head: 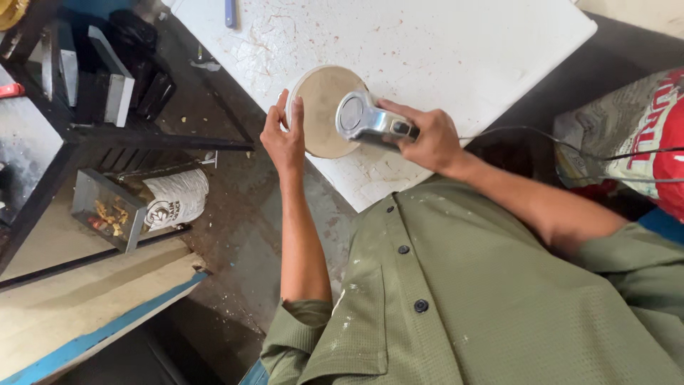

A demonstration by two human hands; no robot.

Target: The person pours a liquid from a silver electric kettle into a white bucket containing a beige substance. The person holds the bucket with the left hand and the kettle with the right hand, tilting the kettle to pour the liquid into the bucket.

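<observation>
My left hand (283, 139) grips the disc (320, 107) rim while my right (427, 139) clamps the sander (367, 121) on it; next, I'd judge, even passes across its face.

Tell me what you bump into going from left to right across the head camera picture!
Black metal shelf → white sack on the floor → left hand → round disc → silver power tool → right hand → red and white printed bag.
</observation>
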